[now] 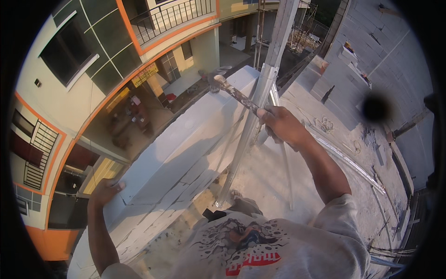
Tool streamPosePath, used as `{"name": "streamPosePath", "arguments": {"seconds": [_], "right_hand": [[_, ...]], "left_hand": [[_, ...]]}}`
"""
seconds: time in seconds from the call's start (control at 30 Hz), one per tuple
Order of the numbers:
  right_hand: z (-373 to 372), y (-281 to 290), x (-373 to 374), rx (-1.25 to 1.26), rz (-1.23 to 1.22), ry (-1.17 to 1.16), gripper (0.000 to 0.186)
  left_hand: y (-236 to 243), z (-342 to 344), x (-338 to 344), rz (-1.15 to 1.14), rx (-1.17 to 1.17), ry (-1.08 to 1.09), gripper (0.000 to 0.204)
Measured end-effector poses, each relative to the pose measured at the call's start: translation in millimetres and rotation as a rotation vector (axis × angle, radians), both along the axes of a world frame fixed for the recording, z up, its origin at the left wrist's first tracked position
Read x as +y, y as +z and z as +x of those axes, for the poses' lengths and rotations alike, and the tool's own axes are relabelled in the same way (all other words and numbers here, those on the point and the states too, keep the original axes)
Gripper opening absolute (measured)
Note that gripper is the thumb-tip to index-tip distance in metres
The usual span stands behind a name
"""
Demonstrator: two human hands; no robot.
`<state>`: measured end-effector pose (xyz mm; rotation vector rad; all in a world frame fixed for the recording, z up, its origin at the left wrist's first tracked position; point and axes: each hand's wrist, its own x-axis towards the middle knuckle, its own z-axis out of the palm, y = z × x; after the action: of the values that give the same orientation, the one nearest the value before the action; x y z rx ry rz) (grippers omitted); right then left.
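My right hand (281, 123) is closed round the handle of a hammer (237, 95), whose shaft is worn and spattered. Its blurred head lies over the far part of a low wall of white blocks (181, 179). At the wall's near left end, my left hand (108, 189) grips the edge of a long white top block (160, 151). That hand's thumb shows on top, while its other fingers are partly hidden on the outer side. A shiny metal channel post (267, 81) rises just beyond my right hand, close to the wall's inner face.
Beyond the wall is a drop to a lower level and a building with orange trim (139, 58). Metal strips (346, 158) and loose wire (324, 124) lie on the concrete floor at right. A grey block wall (388, 60) stands at far right.
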<state>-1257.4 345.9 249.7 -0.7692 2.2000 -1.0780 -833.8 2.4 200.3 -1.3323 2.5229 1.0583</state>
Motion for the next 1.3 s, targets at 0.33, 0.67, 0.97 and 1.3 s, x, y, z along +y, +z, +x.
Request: {"name": "streamPosePath", "arguments": {"seconds": [0.33, 0.67, 0.97, 1.3], "right_hand": [[-73, 20, 3, 0.215, -0.348, 0.238, 0.049], [-91, -60, 41, -0.086, -0.112, 0.191, 0.045], [-15, -213, 207, -0.008, 0.105, -0.092, 0.031], [81, -387, 486, -0.374, 1.142, -0.128, 0.018]], "left_hand": [[-1, 6, 4, 0.122, 0.041, 0.248, 0.038], [4, 5, 2, 0.107, 0.001, 0.193, 0.045], [-7, 15, 6, 0.018, 0.061, 0.147, 0.054], [-5, -17, 74, -0.891, -0.114, 0.192, 0.063]]}}
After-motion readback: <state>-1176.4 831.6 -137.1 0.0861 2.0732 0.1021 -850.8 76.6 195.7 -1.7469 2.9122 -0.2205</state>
